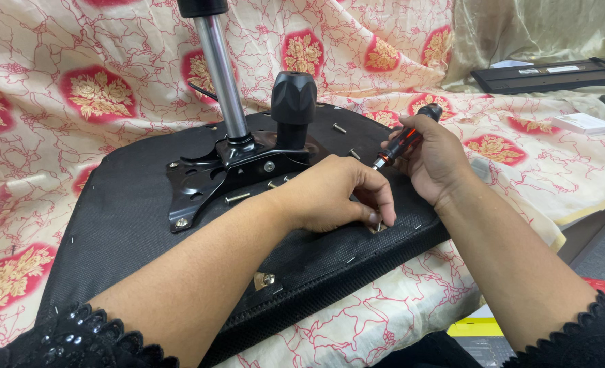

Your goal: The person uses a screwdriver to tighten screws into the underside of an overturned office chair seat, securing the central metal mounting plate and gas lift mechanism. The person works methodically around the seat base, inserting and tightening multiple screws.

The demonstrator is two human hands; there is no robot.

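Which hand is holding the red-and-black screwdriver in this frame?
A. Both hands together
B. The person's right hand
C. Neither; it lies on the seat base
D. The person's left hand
B: the right hand grips the screwdriver by its handle, while the left hand pinches a small part on the black seat underside.

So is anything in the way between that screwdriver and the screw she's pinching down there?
Nothing visible. The screwdriver in the right hand angles down toward the small screw that the left hand steadies on the black seat base; only the left fingertips crowd that spot.
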